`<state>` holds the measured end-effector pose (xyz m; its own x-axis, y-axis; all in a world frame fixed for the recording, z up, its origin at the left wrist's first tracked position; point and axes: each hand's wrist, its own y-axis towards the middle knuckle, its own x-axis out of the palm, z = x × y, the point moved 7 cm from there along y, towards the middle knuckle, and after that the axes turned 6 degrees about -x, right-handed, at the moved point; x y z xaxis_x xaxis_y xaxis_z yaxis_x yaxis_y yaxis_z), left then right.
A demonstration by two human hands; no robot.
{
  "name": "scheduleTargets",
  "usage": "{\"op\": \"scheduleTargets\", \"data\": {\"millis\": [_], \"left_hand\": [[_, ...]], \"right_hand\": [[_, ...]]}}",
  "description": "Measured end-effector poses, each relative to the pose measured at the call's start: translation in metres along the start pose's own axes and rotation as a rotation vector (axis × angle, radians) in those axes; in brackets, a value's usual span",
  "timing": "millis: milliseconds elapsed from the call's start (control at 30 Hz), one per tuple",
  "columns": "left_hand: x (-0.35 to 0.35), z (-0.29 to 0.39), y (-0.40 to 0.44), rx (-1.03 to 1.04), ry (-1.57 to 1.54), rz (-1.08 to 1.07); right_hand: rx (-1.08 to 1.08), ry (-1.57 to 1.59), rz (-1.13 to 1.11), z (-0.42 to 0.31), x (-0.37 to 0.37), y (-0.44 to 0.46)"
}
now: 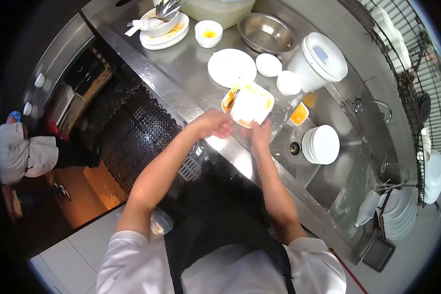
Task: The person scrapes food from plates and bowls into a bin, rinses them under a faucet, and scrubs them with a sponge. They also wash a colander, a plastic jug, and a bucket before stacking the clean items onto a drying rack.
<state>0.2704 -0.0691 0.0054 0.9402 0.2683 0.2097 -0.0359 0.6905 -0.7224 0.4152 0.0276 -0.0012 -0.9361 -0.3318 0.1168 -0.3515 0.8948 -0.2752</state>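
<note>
A white square dish [251, 103], smeared with orange and brown food remains, is tilted over the front of the steel counter. My right hand [260, 134] grips its near edge, thumb on the rim. Just left of the dish is my left hand [214, 123], its fingers curled and blurred; whether they touch the dish or hold anything I cannot make out. Beyond the dish lies a white plate [232, 67], with small white bowls [268, 64] beside it. A container with orange residue [299, 114] sits right of my right hand, at the sink's edge.
Stacked white plates [325, 144] stand in the sink beside the drain [295, 148]. A lidded white bucket [318, 61], a steel bowl [265, 33] and dirty plates with cutlery [164, 29] line the counter. A wire rack [416, 68] hangs right. Another person [27, 149] stands far left.
</note>
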Motion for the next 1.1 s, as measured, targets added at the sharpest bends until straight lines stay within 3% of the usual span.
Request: {"op": "scheduleTargets", "data": {"millis": [200, 267, 300, 367, 400, 500, 700, 800, 833, 967, 1000, 1067, 1100], "left_hand": [[0.005, 0.021, 0.007, 0.03, 0.438, 0.304], [0.019, 0.057, -0.023, 0.206, 0.979, 0.634], [0.032, 0.075, -0.041, 0.291, 1.252, 0.794], [0.042, 0.096, -0.066, 0.228, 1.385, 0.796], [0.044, 0.102, -0.074, 0.196, 1.449, 0.799], [0.042, 0.112, -0.1, 0.256, 1.404, 0.919], [-0.006, 0.048, -0.093, 0.366, 0.588, 0.842], [-0.006, 0.041, -0.104, 0.383, 0.102, 0.778], [-0.014, 0.051, -0.107, 0.433, 0.086, 0.801], [-0.067, 0.145, -0.108, 0.638, 0.06, 0.848], [-0.074, 0.189, -0.112, 0.66, 0.294, 0.879], [-0.128, 0.275, -0.073, 0.658, 0.024, 0.653], [-0.164, 0.329, -0.041, 0.731, 0.17, 0.415]], "right_hand": [[0.06, -0.027, -0.082, 0.007, -0.029, -0.005], [0.174, -0.057, -0.162, 0.0, -0.033, -0.003], [0.14, -0.147, -0.159, -0.003, -0.042, 0.001], [0.07, -0.32, -0.148, -0.004, -0.063, 0.013], [-0.173, -0.483, -0.053, -0.016, -0.076, 0.019], [-0.387, -0.49, -0.002, -0.037, -0.088, 0.025], [-0.112, -0.057, -0.191, -0.009, -0.076, 0.03], [-0.037, -0.085, -0.234, -0.001, -0.074, 0.027], [-0.018, -0.091, -0.242, 0.0, -0.073, 0.026], [0.108, -0.096, -0.298, 0.006, -0.062, 0.023], [0.144, -0.074, -0.303, 0.009, -0.058, 0.022], [0.185, -0.068, -0.283, 0.011, -0.055, 0.021], [0.183, -0.089, -0.267, 0.009, -0.056, 0.022]]}}
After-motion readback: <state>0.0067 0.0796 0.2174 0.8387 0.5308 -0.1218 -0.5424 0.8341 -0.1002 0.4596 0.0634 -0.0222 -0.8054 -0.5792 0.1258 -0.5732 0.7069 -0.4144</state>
